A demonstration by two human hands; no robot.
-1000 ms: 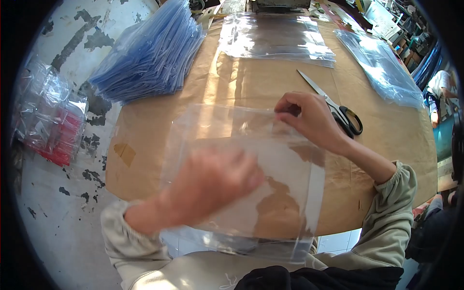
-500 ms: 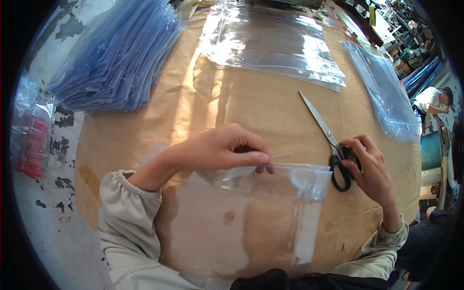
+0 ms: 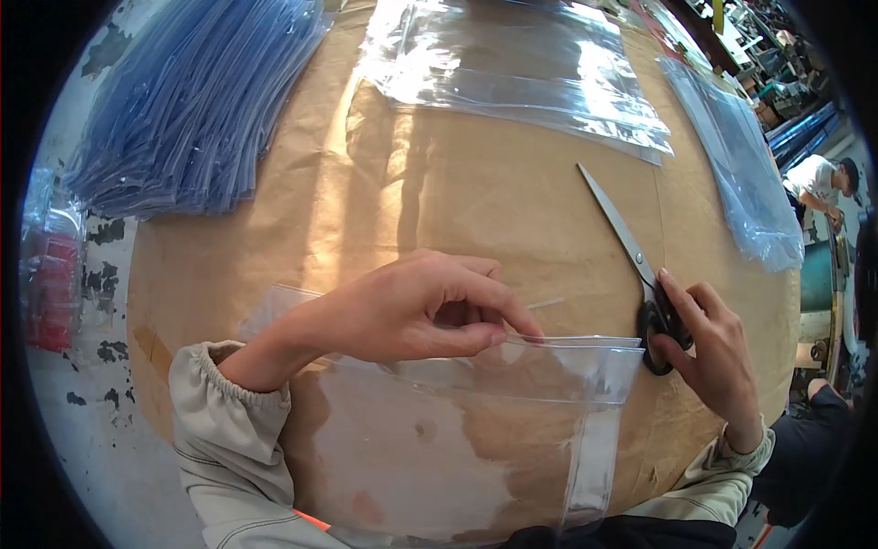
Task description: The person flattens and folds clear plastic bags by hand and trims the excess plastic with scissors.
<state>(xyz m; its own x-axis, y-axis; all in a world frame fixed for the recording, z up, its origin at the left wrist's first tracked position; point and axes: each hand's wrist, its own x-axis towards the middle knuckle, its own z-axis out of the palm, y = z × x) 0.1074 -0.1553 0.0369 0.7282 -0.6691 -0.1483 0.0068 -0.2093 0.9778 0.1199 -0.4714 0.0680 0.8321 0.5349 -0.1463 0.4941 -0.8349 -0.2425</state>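
Observation:
My left hand (image 3: 434, 306) is at the top edge of a clear plastic bag (image 3: 530, 439) that lies flat in front of me. Its thumb and fingers pinch that edge, the index fingertip resting on it farther right. My right hand (image 3: 709, 343) has its fingers around the black handles of a pair of scissors (image 3: 631, 247). The scissors lie on the table with the blades together, pointing away from me. Beyond my left fingertips is a thin clear strip (image 3: 547, 302).
Brown paper (image 3: 457, 206) covers the table. At far left stands a thick stack of bluish plastic bags (image 3: 201, 101). Shiny clear sheets (image 3: 521, 82) lie at the back, more bluish bags (image 3: 736, 165) at right. Red packets (image 3: 55, 288) are beyond the left edge. Another person (image 3: 814, 188) works at far right.
The scissors have turned slightly in my right hand, their handles now closer together. My left index finger has stretched out to the right along the bag's edge. The view has shifted a little.

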